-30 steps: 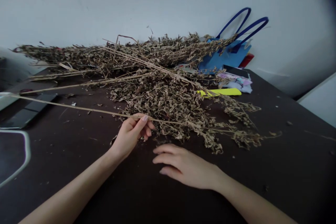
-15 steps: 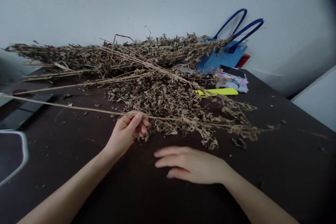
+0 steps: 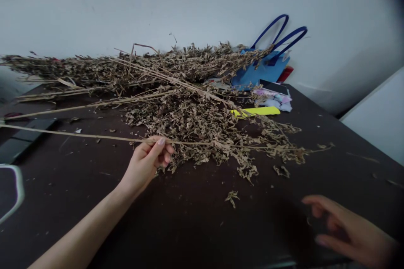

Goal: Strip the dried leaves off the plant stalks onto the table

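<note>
My left hand pinches a long dried plant stalk between thumb and fingers. The bare end of this stalk runs off to the left, and its leafy end reaches right over a heap of dry, curled leaves. At the lower right, slightly blurred, my right hand is held over the dark table with thumb and fingers apart and nothing in them. One small loose leaf sprig lies on the table between my hands. Other long stalks lie across the heap.
A thick bundle of dried plants lies along the wall. Right of it stand a blue bag with dark handles, a yellow strip and a crumpled pale cloth. At left are a dark flat device and a white curved rim.
My right hand has moved from beside the heap out to the lower right. A small leaf sprig now shows on the table where it was. My left hand keeps its pinch on the stalk.
</note>
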`<state>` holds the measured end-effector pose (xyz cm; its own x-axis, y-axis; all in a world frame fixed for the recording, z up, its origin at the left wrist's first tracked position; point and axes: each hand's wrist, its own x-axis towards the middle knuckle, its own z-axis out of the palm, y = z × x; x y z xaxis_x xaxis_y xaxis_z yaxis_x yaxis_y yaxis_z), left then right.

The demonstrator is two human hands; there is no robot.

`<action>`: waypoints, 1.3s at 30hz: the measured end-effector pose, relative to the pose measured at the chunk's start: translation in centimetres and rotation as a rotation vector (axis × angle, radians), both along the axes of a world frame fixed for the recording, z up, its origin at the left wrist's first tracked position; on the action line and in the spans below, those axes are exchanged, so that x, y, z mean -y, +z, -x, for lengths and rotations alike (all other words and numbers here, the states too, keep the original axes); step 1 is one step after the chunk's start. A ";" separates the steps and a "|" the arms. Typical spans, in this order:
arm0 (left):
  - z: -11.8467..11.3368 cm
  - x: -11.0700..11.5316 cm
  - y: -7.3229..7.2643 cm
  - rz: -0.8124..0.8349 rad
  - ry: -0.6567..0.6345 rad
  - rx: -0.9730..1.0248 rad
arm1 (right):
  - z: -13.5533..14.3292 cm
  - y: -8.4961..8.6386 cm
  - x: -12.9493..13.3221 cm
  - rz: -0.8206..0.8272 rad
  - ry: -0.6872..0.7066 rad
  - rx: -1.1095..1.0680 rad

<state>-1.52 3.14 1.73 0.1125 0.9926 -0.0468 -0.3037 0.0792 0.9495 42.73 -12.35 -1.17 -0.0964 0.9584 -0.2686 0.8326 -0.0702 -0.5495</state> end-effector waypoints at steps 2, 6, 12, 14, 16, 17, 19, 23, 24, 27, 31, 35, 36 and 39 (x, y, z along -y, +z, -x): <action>-0.1 0.0 0.0 -0.002 -0.008 0.000 | -1.8 -1.7 1.0 0.072 -0.139 -0.111; -0.2 0.1 -0.1 -0.012 -0.022 -0.006 | 1.9 -1.8 -1.9 0.118 -0.132 -0.310; -0.1 0.3 -0.3 -0.022 -0.045 0.010 | 9.6 -0.8 -9.6 -0.087 0.077 -0.396; -0.1 0.3 -0.4 -0.023 -0.057 0.010 | 10.3 -0.3 -10.3 -0.166 0.077 -0.367; -0.1 0.3 -0.5 -0.025 -0.059 0.016 | 11.0 0.5 -9.9 -0.059 0.174 -0.354; 0.0 0.3 -0.6 -0.025 -0.056 0.019 | 11.4 1.0 -9.5 0.060 0.285 -0.358; -0.1 0.3 -0.7 -0.024 -0.051 0.025 | 12.6 1.9 -8.6 0.194 0.508 -0.383; -0.2 0.2 -0.8 -0.021 -0.042 0.023 | 16.2 3.0 -7.8 -0.087 0.459 -0.312; -0.3 0.2 -0.8 -0.017 -0.039 0.022 | 17.2 3.3 -7.8 -0.100 0.497 -0.311; -0.3 0.1 -0.9 -0.009 -0.032 0.022 | 19.5 4.4 -7.9 -0.089 0.693 -0.337; -0.2 0.0 -1.1 -0.004 -0.035 0.009 | 21.3 6.0 -8.7 -0.439 0.722 -0.332; -0.3 0.0 -1.2 0.006 -0.036 -0.013 | 20.8 7.0 -11.0 -0.956 0.470 -0.217; -0.3 0.0 -1.2 0.008 -0.036 -0.018 | 20.4 7.1 -11.8 -1.008 0.400 -0.182; -0.2 -0.1 -1.2 0.010 -0.045 -0.025 | 18.7 7.1 -13.7 -1.027 0.252 -0.086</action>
<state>-1.34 3.22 0.50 0.1556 0.9860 -0.0599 -0.2759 0.1016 0.9558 24.03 1.31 5.96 -0.3039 0.6714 0.6759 0.7139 0.6303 -0.3051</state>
